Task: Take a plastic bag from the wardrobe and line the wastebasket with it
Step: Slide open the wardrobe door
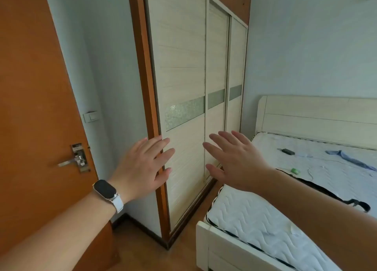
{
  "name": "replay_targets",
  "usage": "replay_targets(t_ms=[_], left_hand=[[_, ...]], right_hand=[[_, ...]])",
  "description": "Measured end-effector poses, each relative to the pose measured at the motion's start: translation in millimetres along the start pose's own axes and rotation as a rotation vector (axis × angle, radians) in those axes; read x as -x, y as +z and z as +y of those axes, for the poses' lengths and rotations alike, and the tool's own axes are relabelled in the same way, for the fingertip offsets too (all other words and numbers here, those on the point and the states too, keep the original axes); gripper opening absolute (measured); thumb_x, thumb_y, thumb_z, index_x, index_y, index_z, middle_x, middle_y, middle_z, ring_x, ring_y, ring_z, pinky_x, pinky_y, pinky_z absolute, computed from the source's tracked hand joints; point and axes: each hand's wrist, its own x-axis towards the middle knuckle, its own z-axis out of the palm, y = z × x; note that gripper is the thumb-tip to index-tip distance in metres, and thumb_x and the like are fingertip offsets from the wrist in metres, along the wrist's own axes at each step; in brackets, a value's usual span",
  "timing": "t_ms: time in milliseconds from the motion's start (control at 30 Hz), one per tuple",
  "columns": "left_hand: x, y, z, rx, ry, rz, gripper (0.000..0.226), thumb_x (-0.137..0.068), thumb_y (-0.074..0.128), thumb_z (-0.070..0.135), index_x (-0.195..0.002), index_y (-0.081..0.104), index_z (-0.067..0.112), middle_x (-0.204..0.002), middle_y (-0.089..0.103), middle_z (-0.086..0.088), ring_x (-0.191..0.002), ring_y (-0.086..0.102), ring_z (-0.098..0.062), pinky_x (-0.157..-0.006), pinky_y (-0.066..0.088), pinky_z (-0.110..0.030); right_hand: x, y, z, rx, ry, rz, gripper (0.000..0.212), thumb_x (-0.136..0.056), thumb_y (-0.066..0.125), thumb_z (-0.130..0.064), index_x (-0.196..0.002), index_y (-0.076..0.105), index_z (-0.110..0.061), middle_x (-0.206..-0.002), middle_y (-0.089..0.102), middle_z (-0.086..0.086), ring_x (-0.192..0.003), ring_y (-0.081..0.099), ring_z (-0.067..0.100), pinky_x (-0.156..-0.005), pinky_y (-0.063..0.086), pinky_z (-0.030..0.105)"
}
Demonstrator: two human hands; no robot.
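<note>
Left forearm nearest the lens, with one smartwatch (106, 190) on a white strap at the wrist. Left hand (142, 164) was raised with fingers straight and spread, holding nothing, over the near edge of the wardrobe (183, 66); contact with the panel could not be told. Right hand (234, 158) was likewise flat with fingers apart and empty, in front of the seam between the first and second panels.

Step judged: opening the wardrobe, task barely begun. All sliding panels were closed. No plastic bag was visible, presumably inside; no wastebasket in view.

Next move calls for flat pressure on the nearest panel (181, 179) and a sideways slide along its track, since no handle showed.

Count: hands 2; sliding panels 3; room door (30, 107) 1, with lever handle (70, 162) 1; wall switch (90, 116) 1; bed (285, 219) 1, carrying a dark adapter (287, 151), a green item (295, 171) and a blue cloth (346, 157), 1 each.
</note>
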Motion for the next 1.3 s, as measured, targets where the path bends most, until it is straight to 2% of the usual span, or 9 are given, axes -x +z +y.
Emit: replay_targets(t_ms=[233,400,833,1300], left_hand=[[0,35,-10,-0.011,-0.031,-0.077,0.052,-0.094,0.039,0.048,-0.134,0.055,0.019,-0.143,0.051,-0.009,-0.134,0.046,-0.029,-0.111,0.030,-0.048],[-7,84,-38,0.020,-0.032,-0.113,0.052,-0.094,0.040,0.048,-0.134,0.055,0.019,-0.144,0.050,-0.009,-0.135,0.045,-0.028,-0.110,0.033,-0.048],[-55,216,-175,0.081,-0.106,-0.189,0.056,-0.094,0.032,0.052,-0.134,0.054,0.021,-0.145,0.050,-0.009,-0.136,0.044,-0.030,-0.108,0.038,-0.051],[-141,303,-206,0.120,-0.047,-0.184,0.052,-0.092,0.039,0.049,-0.131,0.057,0.020,-0.141,0.053,-0.010,-0.133,0.047,-0.031,-0.106,0.038,-0.050]], right_hand=[[-19,48,-3,-0.101,0.007,-0.075,0.059,-0.092,0.030,-0.057,-0.134,0.052,-0.022,-0.136,0.057,0.007,-0.127,0.053,0.032,-0.106,0.042,0.053],[-54,96,-9,-0.148,-0.013,-0.106,0.059,-0.093,0.027,-0.057,-0.134,0.051,-0.022,-0.136,0.058,0.007,-0.125,0.054,0.031,-0.103,0.045,0.050],[-190,205,-12,-0.088,-0.039,-0.212,0.054,-0.092,0.033,-0.053,-0.133,0.051,-0.022,-0.137,0.057,0.006,-0.126,0.054,0.030,-0.106,0.044,0.049],[-258,296,28,-0.154,-0.014,-0.185,0.053,-0.093,0.037,-0.053,-0.132,0.052,-0.020,-0.137,0.056,0.007,-0.128,0.052,0.030,-0.107,0.042,0.050]])
